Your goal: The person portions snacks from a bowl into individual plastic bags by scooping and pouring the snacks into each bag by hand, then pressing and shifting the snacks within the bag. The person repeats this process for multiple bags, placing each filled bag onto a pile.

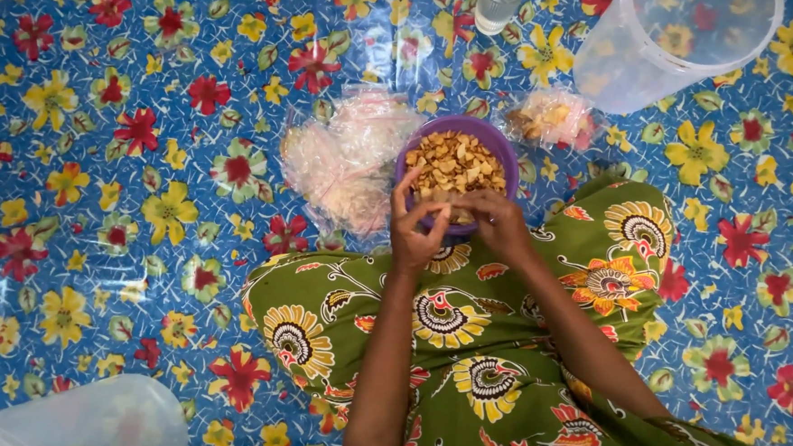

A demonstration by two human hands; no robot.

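Meeting over the near rim of a purple bowl of golden snack chips, the left hand and right hand have fingers pinched together on something small; what it is cannot be told. The bowl sits upright, mouth up, round with no long axis, just beyond the green-patterned lap. Clear plastic bags touch its left side, a filled packet lies right, a clear bucket far right; floral mat open leftward.

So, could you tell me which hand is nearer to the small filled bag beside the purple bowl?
The right hand, at the bowl's near rim below the bag; the left hand is farther over.
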